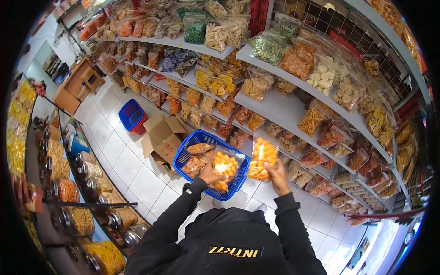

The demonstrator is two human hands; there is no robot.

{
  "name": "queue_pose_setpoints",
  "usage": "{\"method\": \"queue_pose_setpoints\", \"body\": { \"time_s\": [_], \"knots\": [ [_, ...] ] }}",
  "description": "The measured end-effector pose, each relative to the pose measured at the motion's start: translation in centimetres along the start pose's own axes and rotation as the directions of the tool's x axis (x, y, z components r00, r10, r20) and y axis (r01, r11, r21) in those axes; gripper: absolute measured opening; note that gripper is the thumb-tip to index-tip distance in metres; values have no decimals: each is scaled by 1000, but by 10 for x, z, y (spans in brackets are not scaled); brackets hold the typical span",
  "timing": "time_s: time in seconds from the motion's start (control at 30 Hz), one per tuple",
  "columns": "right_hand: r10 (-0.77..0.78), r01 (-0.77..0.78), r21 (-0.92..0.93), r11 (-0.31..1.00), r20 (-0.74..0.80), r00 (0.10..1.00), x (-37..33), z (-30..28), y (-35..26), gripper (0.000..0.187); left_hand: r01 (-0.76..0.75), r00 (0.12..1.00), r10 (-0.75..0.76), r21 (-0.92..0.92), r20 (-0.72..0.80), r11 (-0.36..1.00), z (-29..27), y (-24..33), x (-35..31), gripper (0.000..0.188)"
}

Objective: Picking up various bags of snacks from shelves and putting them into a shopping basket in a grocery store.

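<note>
My left hand (211, 175) grips a clear bag of yellow-orange snacks (226, 163) over the blue plastic basket (243, 177). Light glares off the front of this bag. To its right, my right hand (277, 178) holds up a clear bag of orange snack puffs (262, 156) by its side, just past the basket's right rim. Inside the basket lie several clear bags of brownish snacks (193, 167), partly covered by my left hand and its bag. How my fingers sit behind each bag is partly hidden.
Grey shelves (270, 106) full of bagged snacks curve along the front and right. An open cardboard box (161, 137) stands left of the basket, with blue and red bins (131, 115) behind it. Snack jars (82, 221) line the left. White floor tiles (128, 158) lie between.
</note>
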State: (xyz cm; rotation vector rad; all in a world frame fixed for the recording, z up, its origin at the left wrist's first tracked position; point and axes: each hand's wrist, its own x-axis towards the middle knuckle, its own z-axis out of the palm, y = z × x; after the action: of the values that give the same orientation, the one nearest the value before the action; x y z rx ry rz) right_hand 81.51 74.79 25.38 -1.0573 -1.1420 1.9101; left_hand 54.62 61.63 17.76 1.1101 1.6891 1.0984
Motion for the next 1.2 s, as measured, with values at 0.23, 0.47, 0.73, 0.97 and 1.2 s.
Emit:
{"method": "queue_pose_setpoints", "body": {
  "time_s": [0.23,0.47,0.73,0.97,1.2],
  "knots": [
    [445,-444,-180,878,-38,895,49,33,138,73,170,952,-254,398,169,902,37,-73,-9,118],
    [213,-400,-471,786,-402,891,79,57,195,85,210,959,-276,494,63,843,61,-132,-28,133],
    [59,-336,-759,558,-367,928,48,77,165,69,274,865,-461,585,197,764,47,-111,-14,140],
    [-94,-124,-730,672,-250,964,23,10,123,59,70,970,-228,807,82,586,19,-99,10,121],
    [-375,189,-531,826,-267,888,-52,-39,-91,42,-447,884,451,512,126,733,11,153,55,75]
  ]
}}
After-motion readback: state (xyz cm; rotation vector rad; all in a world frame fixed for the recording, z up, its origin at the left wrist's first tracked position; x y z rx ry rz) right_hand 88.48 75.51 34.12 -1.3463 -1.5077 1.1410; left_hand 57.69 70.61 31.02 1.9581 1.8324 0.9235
